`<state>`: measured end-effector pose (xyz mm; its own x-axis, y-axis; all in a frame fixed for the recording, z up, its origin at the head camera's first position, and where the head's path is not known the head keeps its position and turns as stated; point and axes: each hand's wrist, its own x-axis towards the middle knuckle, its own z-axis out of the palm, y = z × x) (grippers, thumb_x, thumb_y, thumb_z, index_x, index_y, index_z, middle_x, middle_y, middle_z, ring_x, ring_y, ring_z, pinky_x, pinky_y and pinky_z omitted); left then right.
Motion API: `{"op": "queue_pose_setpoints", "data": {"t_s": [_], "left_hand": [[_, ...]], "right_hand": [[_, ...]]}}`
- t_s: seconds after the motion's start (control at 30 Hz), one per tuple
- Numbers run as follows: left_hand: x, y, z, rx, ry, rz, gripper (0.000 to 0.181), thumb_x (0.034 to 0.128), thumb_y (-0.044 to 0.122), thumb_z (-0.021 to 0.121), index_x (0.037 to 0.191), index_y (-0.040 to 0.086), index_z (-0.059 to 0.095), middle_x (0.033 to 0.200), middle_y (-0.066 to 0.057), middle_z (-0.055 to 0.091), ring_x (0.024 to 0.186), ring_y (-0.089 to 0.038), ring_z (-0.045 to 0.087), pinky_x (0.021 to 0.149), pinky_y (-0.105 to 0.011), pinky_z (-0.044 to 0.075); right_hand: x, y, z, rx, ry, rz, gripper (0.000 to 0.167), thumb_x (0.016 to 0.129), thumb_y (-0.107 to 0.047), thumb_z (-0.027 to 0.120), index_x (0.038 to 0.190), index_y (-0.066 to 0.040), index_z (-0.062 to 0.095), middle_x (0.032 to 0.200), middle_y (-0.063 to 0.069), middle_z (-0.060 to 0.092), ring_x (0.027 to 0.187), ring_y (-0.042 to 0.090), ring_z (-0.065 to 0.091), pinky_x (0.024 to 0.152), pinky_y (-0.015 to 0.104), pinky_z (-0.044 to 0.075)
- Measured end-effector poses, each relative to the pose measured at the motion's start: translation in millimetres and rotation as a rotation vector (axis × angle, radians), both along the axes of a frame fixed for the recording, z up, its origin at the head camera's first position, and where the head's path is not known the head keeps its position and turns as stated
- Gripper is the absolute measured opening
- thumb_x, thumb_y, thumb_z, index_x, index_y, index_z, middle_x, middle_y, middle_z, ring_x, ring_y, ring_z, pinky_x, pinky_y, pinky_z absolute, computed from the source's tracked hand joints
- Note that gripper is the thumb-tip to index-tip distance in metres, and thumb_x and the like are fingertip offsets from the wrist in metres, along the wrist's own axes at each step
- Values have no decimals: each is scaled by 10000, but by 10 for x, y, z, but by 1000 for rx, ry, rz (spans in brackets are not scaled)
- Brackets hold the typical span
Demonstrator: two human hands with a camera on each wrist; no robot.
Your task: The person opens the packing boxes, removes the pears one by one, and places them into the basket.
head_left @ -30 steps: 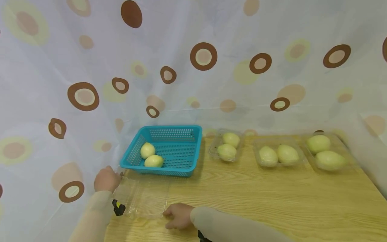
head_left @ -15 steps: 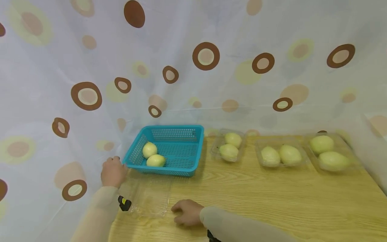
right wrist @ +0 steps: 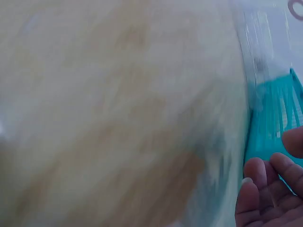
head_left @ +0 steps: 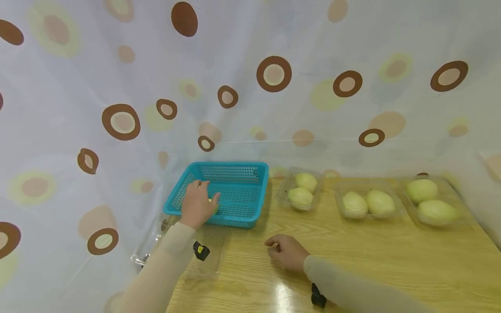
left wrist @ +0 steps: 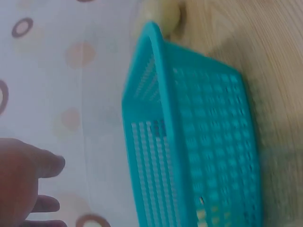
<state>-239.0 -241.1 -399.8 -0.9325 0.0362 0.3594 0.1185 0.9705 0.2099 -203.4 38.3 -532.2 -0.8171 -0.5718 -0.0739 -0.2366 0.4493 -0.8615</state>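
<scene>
Head view: a left hand (head_left: 197, 204) reaches over the near left part of a blue mesh basket (head_left: 260, 195), its fingers and thumb spread apart. Yellow-green fruit (head_left: 215, 209) shows partly beneath it inside the basket; whether the fingers touch it, I cannot tell. A clear plastic container (head_left: 208, 267) lies just in front of the basket on the wood-grain tabletop (head_left: 352, 248), partly behind the left forearm. The right hand (head_left: 287, 252), well apart from the left, has its fingers loosely bent, holding nothing. Toward the back right stand three clear packs (head_left: 364, 187), two fruits in each. A white curtain (head_left: 235, 43) with brown and yellow spots hangs behind.

Left wrist view: the fingers stand apart beside the tilted-looking basket; a blurred fruit lies beyond its far end.

Right wrist view: gently curved fingers appear at lower right, the basket behind them, the tabletop blurred.
</scene>
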Motion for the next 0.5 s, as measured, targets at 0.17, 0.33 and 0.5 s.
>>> {"op": "queue_pose_setpoints", "data": {"t_s": [0.17,0.33,0.5], "left_hand": [[-99,390,30,-14,18,-100,581,920,404,635,1325,-1,535,1303,-207,506,1253,-367,427,1016,-480,404],[-149,740,40,-61,-13,-210,632,930,442,604,1400,39,477,1421,-187,437,1341,-347,363,1083,-468,340],[-242,1104,-41,-121,-85,-324,649,948,443,576,1468,99,394,1498,-160,348,1398,-331,286,1110,-454,304]], "right_hand": [[-194,418,82,15,92,-124,265,957,-132,591,1201,-35,630,1148,82,636,888,145,582,725,322,506],[-415,699,191,61,210,-202,254,963,-177,592,1175,-48,644,1128,75,652,960,202,605,775,368,520],[-621,877,360,106,279,-266,343,971,-296,583,1210,-52,620,1194,131,627,1093,329,576,878,497,487]]}}
